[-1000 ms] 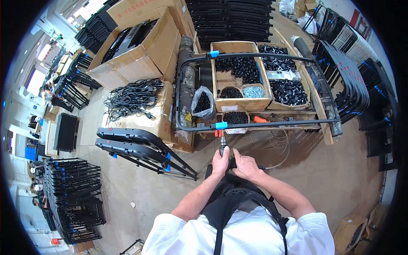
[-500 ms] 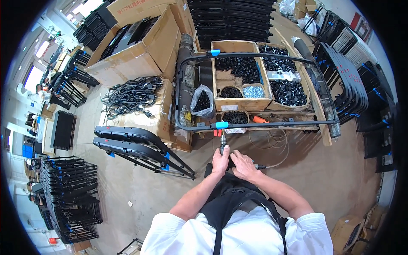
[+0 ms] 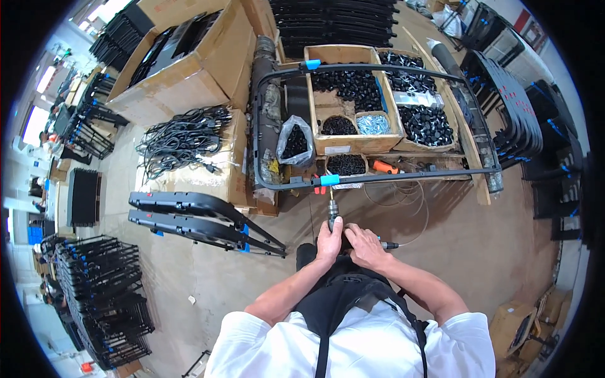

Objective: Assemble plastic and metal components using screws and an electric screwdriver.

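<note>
While both hands clasp one tool, everything below is placed from the blue clip (image 3: 329, 179) on the near rail.

Grip: left hand (image 3: 329, 242) wrapped tight round the body of a pneumatic screwdriver (image 3: 332, 214); right hand (image 3: 363, 247) closed over its rear end, fingers curled.
Tool axis: upright in the view, bit aimed up at the blue clip, just below it and almost touching.
Nearer hand: the left, directly under the clip; the right sits lower and to the right.
Frame: black tubular frame (image 3: 403, 176), smooth bent metal; its near rail runs crosswise, square to the tool.
Hose: thin pale loop (image 3: 421, 214), right of the clip.
Beyond the clip: wooden tray (image 3: 353, 143) of small black parts and shiny screws.
</note>
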The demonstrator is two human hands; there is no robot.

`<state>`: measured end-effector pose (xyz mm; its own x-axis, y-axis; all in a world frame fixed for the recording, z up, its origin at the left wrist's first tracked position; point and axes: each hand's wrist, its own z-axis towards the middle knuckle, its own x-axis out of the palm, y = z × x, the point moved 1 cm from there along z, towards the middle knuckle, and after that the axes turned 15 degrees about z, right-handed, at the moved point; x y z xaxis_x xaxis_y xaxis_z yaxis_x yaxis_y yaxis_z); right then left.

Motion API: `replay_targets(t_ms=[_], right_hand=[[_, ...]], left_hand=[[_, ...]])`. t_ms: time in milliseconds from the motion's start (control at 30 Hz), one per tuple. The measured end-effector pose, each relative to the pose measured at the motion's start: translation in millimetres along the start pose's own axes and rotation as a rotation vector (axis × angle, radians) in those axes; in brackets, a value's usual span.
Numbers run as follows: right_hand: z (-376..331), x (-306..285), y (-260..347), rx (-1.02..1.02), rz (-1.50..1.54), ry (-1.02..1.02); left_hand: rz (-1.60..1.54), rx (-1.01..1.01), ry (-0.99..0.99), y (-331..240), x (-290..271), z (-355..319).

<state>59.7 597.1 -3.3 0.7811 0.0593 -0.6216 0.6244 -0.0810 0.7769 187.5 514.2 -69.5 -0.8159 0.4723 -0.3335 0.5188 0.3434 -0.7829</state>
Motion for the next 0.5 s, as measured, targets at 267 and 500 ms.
replay_targets(t_ms=[267,500], right_hand=[[-38,0,-20,0.163,0.081,0.159],[-114,-95,-78,0.824,0.309,-0.276]], left_hand=[[0.089,-0.105,0.276,25,0,-2],[0.666,0.722,0.778,-121,57,27]])
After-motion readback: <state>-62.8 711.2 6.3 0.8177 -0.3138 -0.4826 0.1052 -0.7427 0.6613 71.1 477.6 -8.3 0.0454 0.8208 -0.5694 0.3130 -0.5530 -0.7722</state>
